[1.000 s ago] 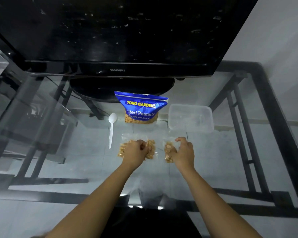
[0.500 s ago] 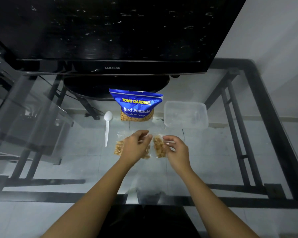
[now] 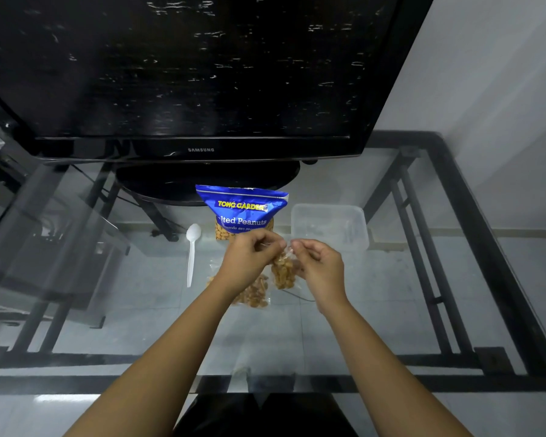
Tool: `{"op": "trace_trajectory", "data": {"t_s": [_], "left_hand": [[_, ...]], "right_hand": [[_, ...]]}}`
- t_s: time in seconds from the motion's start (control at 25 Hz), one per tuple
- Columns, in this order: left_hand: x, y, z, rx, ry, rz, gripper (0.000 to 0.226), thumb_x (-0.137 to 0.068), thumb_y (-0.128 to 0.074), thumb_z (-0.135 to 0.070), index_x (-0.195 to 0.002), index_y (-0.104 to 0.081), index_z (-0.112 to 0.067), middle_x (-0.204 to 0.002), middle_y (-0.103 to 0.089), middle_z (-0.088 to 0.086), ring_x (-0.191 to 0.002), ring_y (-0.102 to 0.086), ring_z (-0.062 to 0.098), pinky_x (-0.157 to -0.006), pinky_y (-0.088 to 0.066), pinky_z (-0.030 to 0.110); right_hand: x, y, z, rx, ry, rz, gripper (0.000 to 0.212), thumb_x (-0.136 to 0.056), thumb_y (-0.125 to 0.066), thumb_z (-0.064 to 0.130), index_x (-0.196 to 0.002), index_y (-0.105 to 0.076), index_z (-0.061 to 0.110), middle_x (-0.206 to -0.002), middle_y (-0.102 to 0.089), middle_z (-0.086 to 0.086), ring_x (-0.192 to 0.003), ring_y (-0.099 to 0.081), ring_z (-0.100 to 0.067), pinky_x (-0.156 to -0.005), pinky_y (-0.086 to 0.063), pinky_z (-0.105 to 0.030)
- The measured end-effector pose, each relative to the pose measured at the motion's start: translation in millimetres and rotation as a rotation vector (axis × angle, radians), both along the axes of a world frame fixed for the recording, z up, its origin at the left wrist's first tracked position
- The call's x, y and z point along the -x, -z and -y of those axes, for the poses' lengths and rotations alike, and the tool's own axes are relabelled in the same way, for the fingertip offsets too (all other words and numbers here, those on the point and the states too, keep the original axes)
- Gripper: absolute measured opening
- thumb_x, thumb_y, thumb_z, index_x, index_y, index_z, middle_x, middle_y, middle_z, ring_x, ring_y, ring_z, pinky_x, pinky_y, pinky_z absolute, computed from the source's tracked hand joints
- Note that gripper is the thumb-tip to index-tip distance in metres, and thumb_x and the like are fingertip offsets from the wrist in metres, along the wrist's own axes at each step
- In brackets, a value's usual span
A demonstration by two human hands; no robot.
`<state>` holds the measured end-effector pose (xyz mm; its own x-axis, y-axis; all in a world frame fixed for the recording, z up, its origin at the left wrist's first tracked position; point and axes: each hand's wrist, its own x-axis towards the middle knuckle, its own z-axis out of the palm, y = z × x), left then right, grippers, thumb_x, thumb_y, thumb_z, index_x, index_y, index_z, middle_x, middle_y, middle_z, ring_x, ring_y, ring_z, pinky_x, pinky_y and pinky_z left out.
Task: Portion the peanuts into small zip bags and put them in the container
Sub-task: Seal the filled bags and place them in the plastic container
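Observation:
A small clear zip bag of peanuts (image 3: 283, 271) hangs above the glass table, held at its top edge between both hands. My left hand (image 3: 248, 263) pinches the left end of the top and my right hand (image 3: 320, 268) pinches the right end. A second filled zip bag (image 3: 253, 294) lies flat on the glass under my left wrist, partly hidden by it. The blue peanut pouch (image 3: 241, 212) stands upright just behind my hands. The clear plastic container (image 3: 330, 227) sits to the pouch's right, with nothing visible inside it.
A white plastic spoon (image 3: 191, 253) lies on the glass left of the pouch. A large black television (image 3: 199, 89) on a round stand fills the back of the glass table (image 3: 423, 294). A grey wall runs along the right.
The right-hand bag has been lifted off the glass. My left hand left the flat bag and took the lifted bag's top, so both hands now hold it, higher up.

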<state>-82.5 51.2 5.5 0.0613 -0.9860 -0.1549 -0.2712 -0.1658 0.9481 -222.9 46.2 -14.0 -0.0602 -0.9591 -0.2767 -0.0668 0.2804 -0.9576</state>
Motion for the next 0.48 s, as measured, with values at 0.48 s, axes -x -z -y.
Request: {"op": "trace_trajectory", "data": {"t_s": [0.48], "left_hand": [[-14.8, 2.4, 7.6, 0.074, 0.073, 0.444, 0.018, -0.087, -0.062, -0.025, -0.081, -0.062, -0.008, -0.079, -0.065, 0.004, -0.076, -0.058, 0.016, -0.063, -0.044, 0.022]], "right_hand": [[1.5, -2.7, 11.3, 0.067, -0.031, -0.21, 0.015, -0.084, -0.066, 0.025, -0.071, -0.065, 0.033, -0.078, -0.071, 0.004, -0.079, -0.068, -0.017, -0.078, -0.056, -0.047]]}}
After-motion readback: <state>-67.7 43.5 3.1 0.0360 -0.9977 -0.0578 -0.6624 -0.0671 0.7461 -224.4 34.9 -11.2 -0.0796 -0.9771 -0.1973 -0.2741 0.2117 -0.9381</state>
